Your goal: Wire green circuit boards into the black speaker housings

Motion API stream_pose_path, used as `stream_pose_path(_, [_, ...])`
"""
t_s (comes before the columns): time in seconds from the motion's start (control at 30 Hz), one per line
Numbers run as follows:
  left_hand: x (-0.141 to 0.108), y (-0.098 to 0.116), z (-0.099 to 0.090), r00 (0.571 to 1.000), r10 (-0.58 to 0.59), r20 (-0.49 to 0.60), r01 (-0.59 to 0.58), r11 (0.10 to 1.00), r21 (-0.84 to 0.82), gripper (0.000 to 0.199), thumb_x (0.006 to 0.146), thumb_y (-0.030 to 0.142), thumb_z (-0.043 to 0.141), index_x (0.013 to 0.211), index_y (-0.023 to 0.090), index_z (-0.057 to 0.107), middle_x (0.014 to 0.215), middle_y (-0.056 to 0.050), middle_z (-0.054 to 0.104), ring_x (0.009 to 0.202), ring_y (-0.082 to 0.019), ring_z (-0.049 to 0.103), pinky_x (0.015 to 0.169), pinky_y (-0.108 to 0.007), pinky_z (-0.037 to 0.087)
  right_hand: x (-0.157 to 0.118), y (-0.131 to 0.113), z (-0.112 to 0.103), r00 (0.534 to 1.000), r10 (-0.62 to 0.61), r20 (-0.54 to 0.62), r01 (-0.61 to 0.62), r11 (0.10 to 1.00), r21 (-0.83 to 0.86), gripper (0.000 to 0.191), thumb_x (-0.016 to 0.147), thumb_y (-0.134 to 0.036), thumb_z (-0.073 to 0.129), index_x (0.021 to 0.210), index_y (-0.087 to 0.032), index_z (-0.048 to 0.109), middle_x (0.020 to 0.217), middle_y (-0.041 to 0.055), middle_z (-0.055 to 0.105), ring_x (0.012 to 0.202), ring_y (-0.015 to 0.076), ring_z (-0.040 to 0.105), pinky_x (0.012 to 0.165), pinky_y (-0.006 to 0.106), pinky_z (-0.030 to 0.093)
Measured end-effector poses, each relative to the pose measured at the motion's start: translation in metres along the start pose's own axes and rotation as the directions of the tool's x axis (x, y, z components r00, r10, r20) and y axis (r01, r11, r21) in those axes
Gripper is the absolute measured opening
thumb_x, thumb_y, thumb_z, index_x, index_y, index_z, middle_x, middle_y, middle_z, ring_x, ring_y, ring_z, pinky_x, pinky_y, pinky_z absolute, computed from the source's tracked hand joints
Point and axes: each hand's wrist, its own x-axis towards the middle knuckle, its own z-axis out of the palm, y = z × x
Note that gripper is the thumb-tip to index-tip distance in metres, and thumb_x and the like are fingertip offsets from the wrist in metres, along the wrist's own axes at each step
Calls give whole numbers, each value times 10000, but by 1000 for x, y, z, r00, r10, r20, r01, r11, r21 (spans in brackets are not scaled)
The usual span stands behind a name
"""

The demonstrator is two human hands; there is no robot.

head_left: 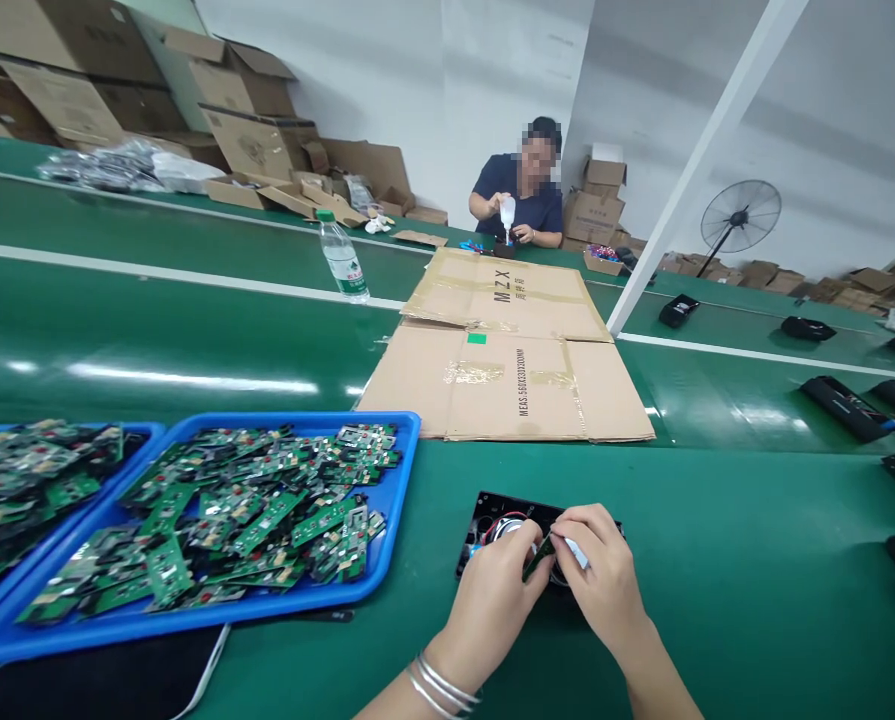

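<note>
A black plastic speaker housing (484,503) lies on the green bench in front of me, with a round speaker and thin red wires showing inside. Over it, my left hand (501,590) pinches a small green circuit board (538,556) between thumb and fingers. My right hand (597,565) meets it from the other side, thumb and fingertips closed at the board's upper end. Whatever sits in the right fingertips is too small to name. Both hands hide much of the housing's near side.
Left of my hands stands a blue tray (406,500) heaped with circuit boards, a second blue tray (147,432) beside it. Flattened cardboard (507,385) bridges the conveyor (192,340). A water bottle (344,262) stands there. Across sits a person (484,190) holding a white bottle. Black housings (848,408) lie right.
</note>
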Motion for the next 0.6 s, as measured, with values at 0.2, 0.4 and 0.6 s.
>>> stream_pose_path(0.2, [-1,1,-2,1000,2,30,-2,1000,0,73,784,150,495,754,216,502,657,18,540,578,-169,493,546,-257,315,-5,6,-9,998,13,68,-15,999,31,160,893,-86,451,903,-186,577,860,63,586,802,172,558,684,303,492])
stream_pose_path(0.4, [3,3,-6,997,-8,74,14,997,-80,68,756,174,530,719,215,492,593,51,488,555,-149,472,523,-240,311,-13,15,-9,997,-27,69,23,999,48,160,891,-110,473,899,-193,609,847,60,586,800,171,566,669,300,507])
stream_pose_path(0.6, [7,0,-7,993,-7,119,27,986,-167,90,725,174,561,686,212,489,539,72,455,546,-138,462,511,-225,316,-16,23,-11,972,-202,124,215,971,-107,203,872,-45,458,927,-160,616,856,82,604,796,175,568,661,298,494])
